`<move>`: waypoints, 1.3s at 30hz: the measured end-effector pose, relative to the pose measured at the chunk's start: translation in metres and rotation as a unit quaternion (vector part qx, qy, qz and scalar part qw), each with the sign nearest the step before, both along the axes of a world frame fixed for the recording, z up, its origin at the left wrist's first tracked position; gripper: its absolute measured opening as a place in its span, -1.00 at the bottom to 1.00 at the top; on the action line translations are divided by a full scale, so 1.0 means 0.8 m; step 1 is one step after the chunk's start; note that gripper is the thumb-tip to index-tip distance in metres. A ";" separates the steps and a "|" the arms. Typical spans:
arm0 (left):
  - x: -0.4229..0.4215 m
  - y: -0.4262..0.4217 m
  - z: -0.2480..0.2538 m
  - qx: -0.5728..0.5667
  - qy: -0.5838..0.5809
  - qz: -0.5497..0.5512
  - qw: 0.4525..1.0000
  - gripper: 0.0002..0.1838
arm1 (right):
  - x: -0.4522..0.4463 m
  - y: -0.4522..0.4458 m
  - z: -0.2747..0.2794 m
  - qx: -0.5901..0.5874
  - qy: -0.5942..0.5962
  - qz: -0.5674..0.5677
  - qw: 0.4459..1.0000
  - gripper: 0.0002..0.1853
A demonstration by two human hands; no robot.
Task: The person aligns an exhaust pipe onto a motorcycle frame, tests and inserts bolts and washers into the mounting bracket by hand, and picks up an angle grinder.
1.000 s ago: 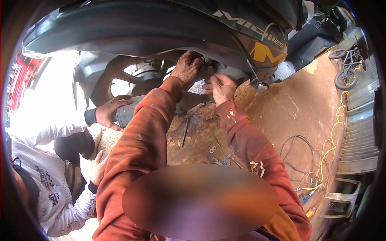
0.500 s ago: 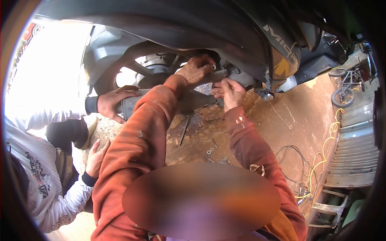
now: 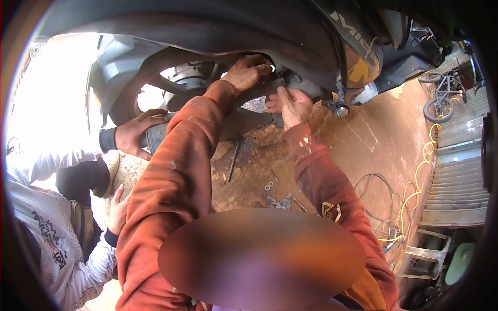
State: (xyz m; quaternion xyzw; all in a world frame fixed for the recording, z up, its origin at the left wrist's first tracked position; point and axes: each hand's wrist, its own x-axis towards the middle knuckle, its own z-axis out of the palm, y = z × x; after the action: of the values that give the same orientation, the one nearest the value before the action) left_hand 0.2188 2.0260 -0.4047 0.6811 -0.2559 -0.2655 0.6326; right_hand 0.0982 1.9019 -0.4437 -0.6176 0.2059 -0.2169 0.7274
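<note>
My left hand [image 3: 246, 74] reaches under the dark body of a motorcycle [image 3: 228, 26], beside the rear wheel [image 3: 136, 88]. Its fingers are bent round a spot by a small bright round part [image 3: 273, 68]; what they hold is too small to name. Just to the right and lower, my right hand [image 3: 293, 105] is palm up under a grey metal part [image 3: 303, 87]. Its thumb points up and its fingers are partly curled and apart, with nothing visible in them. A co-worker's hand [image 3: 134, 136] rests on the exhaust silencer [image 3: 156, 136].
On the brown floor [image 3: 347, 160] lie a long rod [image 3: 234, 161], two washers [image 3: 268, 185], and several small metal pieces [image 3: 282, 201]. A co-worker in a white shirt [image 3: 49, 217] sits at left. A yellow hose [image 3: 418, 181], cables and a small bicycle [image 3: 443, 98] are at right.
The view has shifted. My left hand has stayed by the bright part with its fingers bent. My right hand has turned palm up, its thumb now raised and its fingers more spread.
</note>
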 end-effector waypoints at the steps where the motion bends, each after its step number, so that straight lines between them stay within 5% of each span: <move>1: -0.002 0.001 0.002 0.016 -0.039 0.006 0.999 -0.61 | 0.002 0.000 -0.002 0.002 0.002 -0.005 1.000 -0.73; 15: -0.009 0.000 0.010 -0.006 -0.018 -0.005 1.000 -0.59 | -0.004 0.005 0.007 0.017 0.014 0.016 1.000 -0.69; 18: -0.006 -0.004 0.008 -0.005 0.004 0.002 1.000 -0.58 | -0.012 0.017 0.006 0.097 0.081 0.049 0.991 -0.54; 26: 0.009 -0.007 -0.006 0.044 -0.164 -0.001 0.985 -0.59 | 0.001 0.036 -0.022 0.175 -0.038 0.052 0.982 -0.65; 28: 0.009 -0.009 -0.007 0.034 -0.130 0.012 0.991 -0.59 | 0.004 0.034 -0.021 0.179 -0.011 0.047 0.983 -0.60; 32: 0.007 -0.008 -0.008 0.029 -0.113 0.019 0.993 -0.60 | 0.005 0.019 -0.013 0.133 -0.004 0.079 0.988 -0.56; 34: -0.002 -0.003 0.003 0.037 -0.101 0.014 0.994 -0.60 | -0.003 0.007 0.002 0.017 0.085 0.076 0.993 -0.54; 39: 0.017 -0.010 -0.004 0.059 -0.114 0.012 0.992 -0.62 | 0.006 -0.015 -0.004 0.016 0.053 0.012 0.998 -0.56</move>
State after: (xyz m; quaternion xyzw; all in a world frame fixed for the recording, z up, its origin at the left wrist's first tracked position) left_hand 0.2327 2.0180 -0.4075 0.7461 -0.3025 -0.1932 0.5607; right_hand 0.1033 1.8897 -0.4470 -0.6188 0.2405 -0.1713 0.7280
